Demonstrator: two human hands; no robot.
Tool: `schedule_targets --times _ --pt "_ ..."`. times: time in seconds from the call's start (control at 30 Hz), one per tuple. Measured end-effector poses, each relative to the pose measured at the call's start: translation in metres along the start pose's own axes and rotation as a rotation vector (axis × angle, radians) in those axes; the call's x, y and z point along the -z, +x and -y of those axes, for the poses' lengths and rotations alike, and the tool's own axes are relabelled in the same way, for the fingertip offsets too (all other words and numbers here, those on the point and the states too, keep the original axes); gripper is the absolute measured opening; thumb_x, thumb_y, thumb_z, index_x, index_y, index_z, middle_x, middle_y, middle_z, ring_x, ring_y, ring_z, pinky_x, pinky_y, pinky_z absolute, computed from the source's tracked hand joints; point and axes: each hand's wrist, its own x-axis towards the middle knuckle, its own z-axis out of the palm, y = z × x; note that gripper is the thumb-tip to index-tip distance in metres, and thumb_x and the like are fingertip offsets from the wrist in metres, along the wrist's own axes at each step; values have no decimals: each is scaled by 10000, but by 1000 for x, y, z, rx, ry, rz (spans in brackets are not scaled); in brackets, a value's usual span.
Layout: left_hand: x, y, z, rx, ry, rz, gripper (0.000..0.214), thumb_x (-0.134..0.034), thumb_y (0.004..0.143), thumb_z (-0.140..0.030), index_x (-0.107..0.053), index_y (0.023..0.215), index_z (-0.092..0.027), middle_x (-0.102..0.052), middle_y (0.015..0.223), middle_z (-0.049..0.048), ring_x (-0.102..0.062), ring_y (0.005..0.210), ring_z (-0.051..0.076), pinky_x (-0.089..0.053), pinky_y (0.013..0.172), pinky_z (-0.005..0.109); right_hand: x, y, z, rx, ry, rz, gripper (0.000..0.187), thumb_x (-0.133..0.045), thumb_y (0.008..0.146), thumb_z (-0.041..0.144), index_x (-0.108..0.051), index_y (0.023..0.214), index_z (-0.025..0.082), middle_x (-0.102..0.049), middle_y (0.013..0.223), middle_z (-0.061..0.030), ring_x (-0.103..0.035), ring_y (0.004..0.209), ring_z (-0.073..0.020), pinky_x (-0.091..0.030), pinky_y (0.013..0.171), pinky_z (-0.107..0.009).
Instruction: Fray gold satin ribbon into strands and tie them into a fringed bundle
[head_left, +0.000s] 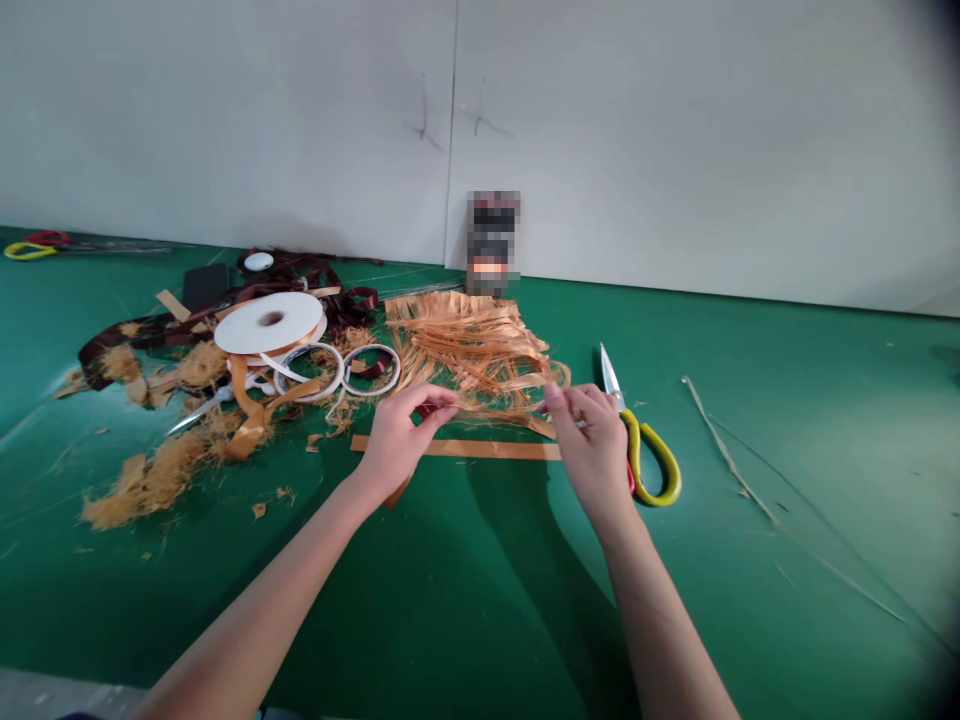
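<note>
A thin, frayed strip of orange-tan ribbon [499, 408] stretches between my two hands, low over the table. My left hand [401, 430] pinches its left end between thumb and fingers. At the other end, the thumb and curled fingers of my right hand [596, 440] grip it. Just beyond lies a heap of fringed ribbon pieces [465, 335]. A flat, uncut-looking ribbon strip [487, 449] rests under the hands, partly covered by them. Scissors with yellow handles [660, 470] lie beside my right hand, blades pointing away.
On the left, a white ribbon spool [262, 325], white-handled scissors [373, 348], dark brown ribbon [105, 350] and frayed fibre scraps [165, 475] crowd together. Another pair of scissors [30, 248] sits far left. A blurred-out box [493, 245] stands against the white wall [675, 130]. Thin strands [731, 465] lie right.
</note>
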Motion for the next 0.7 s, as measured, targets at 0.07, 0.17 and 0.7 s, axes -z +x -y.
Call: schedule_targets --times 0.07,0.17,0.7 --pt "0 0 -1 9 -17 15 45 -645 847 -207 -686 865 -212 -745 843 20 -701 765 172 -578 716 311 1 2 4 -135 350 75 461 -429 932 493 -568 574 238 -676 950 -68 -585 1066 -252 -387 1008 -498" --pt "-1 0 0 5 -23 18 46 -663 832 -197 -695 860 -216 -747 841 17 -705 768 172 -581 714 304 2 5 10 -308 853 264 522 -366 943 523 -395 509 234 -679 1181 -50 -533 1250 -242 -423 1038 -467" --pt "5 1 11 -187 99 -138 143 -619 845 -138 -717 842 -242 -723 810 16 -646 780 173 -541 762 346 -5 -4 5 -101 88 235 105 -701 674 299 -686 653 198 -704 1076 -115 -647 855 -258 -466 767 -404"
